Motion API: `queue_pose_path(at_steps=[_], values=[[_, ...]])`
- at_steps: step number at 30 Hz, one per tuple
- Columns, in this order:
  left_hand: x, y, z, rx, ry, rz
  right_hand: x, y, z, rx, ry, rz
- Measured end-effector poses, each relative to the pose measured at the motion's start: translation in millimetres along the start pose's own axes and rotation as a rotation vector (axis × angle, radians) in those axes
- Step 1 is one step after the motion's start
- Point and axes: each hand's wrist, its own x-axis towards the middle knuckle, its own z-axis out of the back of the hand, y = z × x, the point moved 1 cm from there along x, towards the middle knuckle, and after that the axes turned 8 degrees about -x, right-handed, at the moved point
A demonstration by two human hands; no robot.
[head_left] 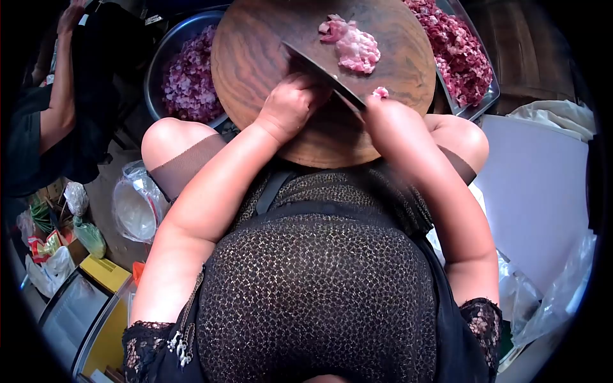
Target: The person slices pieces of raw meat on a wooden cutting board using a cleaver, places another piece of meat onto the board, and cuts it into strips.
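A round wooden chopping block (pixel 255 57) sits between the knees. My right hand (pixel 389 121) is closed round the handle end of a knife (pixel 325 75), whose dark blade slants up and left over the block. Behind the blade, my left hand (pixel 294 102) has its fingers curled near the knife; the fingertips, and anything under them, are hidden. Beyond the blade lies a flattened pile of chopped pink meat (pixel 357 48). One small piece of meat (pixel 380 92) is close to my right hand.
A metal bowl (pixel 153 96) of chopped meat stands left of the block, a metal tray (pixel 488 96) of meat right of it. Another person's arm (pixel 60 96) shows at upper left. Plastic bags (pixel 137 204) and a yellow box (pixel 105 274) lie lower left.
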Motion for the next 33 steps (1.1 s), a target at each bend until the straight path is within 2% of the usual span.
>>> queue_pose_path(at_steps=[1, 4, 5, 6, 7, 9, 10, 11, 14, 16, 17, 19, 20, 22, 23, 25, 28, 30, 32, 33], values=[[-1, 2, -2, 0.074, -0.005, -0.063, 20, 6, -12, -0.010, -0.141, 0.026], [0, 2, -5, 0.079, -0.016, -0.032, 66, 24, 4, -0.082, -0.083, 0.069], [-2, 1, -3, 0.084, -0.008, -0.015, 76, 17, 6, -0.021, -0.048, 0.029], [0, 1, 2, 0.037, 0.052, -0.011, 71, 9, 2, 0.037, -0.171, 0.020], [0, -3, 8, -0.010, 0.072, 0.107, 66, 1, 0, 0.090, -0.300, 0.011], [-1, -15, 19, 0.024, -0.103, 0.275, 42, -7, 1, 0.072, -0.395, -0.033], [-6, -6, 26, 0.135, -0.097, 0.173, 23, -8, 7, 0.090, -0.379, -0.054], [-9, -2, 29, 0.101, -0.180, 0.225, 5, -10, 9, 0.113, -0.363, -0.080], [-11, 4, 34, 0.148, -0.131, 0.104, -40, -14, 4, 0.118, -0.263, -0.043], [-7, 0, 27, 0.148, -0.007, -0.100, -58, -13, -3, 0.101, -0.266, 0.000], [-8, 3, 19, 0.086, 0.054, -0.034, -61, -12, -3, 0.101, -0.264, -0.002], [3, -11, 17, -0.373, 0.193, 0.527, -63, -9, -4, 0.076, -0.126, -0.033], [1, -8, 13, -0.380, 0.199, 0.534, -61, -7, -3, 0.066, -0.091, -0.035], [-1, 1, 8, -0.228, 0.146, 0.326, -55, -4, 1, 0.071, -0.072, -0.023], [-1, 6, 4, -0.230, 0.153, 0.333, -50, -3, 2, 0.075, -0.065, -0.007], [-1, 9, 1, 0.013, 0.016, -0.087, -28, 1, -1, 0.078, -0.070, 0.042], [-6, 7, 3, 0.127, 0.013, -0.080, 27, 23, -11, 0.055, -0.156, 0.037], [-6, 4, 8, 0.125, 0.064, -0.069, 52, 41, 8, -0.055, -0.072, 0.062], [0, 0, 17, 0.036, 0.112, -0.039, 70, 24, -3, 0.041, -0.198, 0.059], [0, -8, 25, -0.044, 0.164, 0.172, 69, 12, -6, 0.124, -0.255, 0.047]])
